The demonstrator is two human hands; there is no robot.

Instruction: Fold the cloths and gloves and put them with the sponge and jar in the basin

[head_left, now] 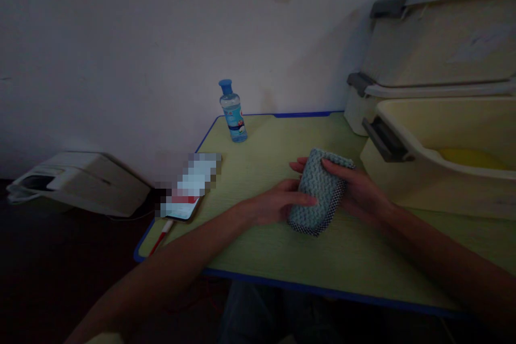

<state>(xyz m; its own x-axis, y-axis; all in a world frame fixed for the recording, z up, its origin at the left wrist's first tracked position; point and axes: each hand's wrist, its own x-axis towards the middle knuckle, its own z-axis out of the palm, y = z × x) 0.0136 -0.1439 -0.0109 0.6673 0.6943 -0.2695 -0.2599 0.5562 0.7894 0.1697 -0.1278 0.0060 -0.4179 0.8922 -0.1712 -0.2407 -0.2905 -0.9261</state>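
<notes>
A grey-blue woven scrubbing sponge [320, 188] with a black-and-white checked edge is held tilted above the table. My left hand [280, 201] grips its lower left side, with the thumb lying across the front. At the upper right, my right hand [358, 185] is closed on the same sponge, its thumb near the top edge. The other fingers of both hands are partly hidden behind it. Farther back on the table stands a clear bottle [234, 115] with a blue cap and blue label.
A lit phone [193, 188] lies at the table's left edge, beside a red and white pen-like stick [161, 237]. Cream storage bins [423, 188] with grey latches fill the right side. The pale yellow-green table [258, 158] has a blue rim. A white boxy appliance [97, 183] sits beyond its left side.
</notes>
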